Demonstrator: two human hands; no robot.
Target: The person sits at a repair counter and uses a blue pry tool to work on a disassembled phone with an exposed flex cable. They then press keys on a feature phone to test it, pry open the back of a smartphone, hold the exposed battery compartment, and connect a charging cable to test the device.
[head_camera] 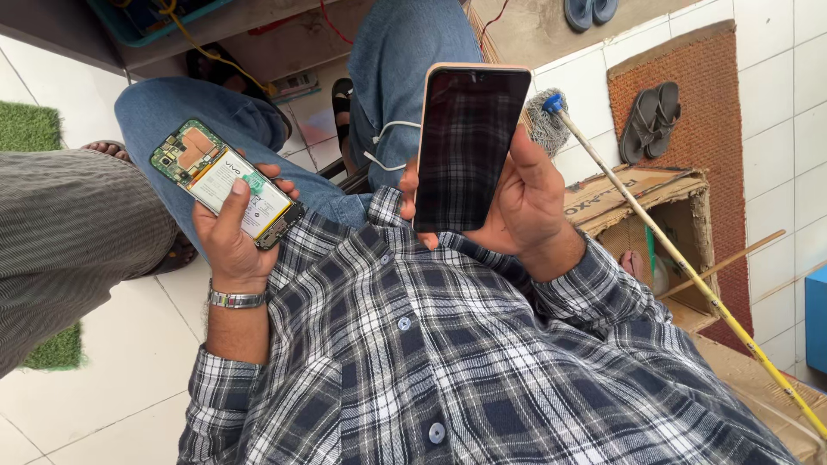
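— Well, what do we have in our left hand [231, 234]?

— We grip an opened phone body [226, 182] there, fingers curled under it and the thumb laid across its white battery [239, 192]; the green circuit board [188, 151] shows at its far end. It sits tilted above our left knee in blue jeans [185, 108].

— And our right hand [517, 202]?

— We close it around a phone screen panel [469, 146], dark glass towards us, held upright, thumb on its right edge. The two parts are well apart.

— What lies around us?

— A metal bracelet [235, 300] on our left wrist, our plaid shirt [448, 362] below, a mop with a yellow handle [689, 267] leaning over a cardboard box [668, 194], and sandals [650, 120] on a brown mat [706, 77] at right.
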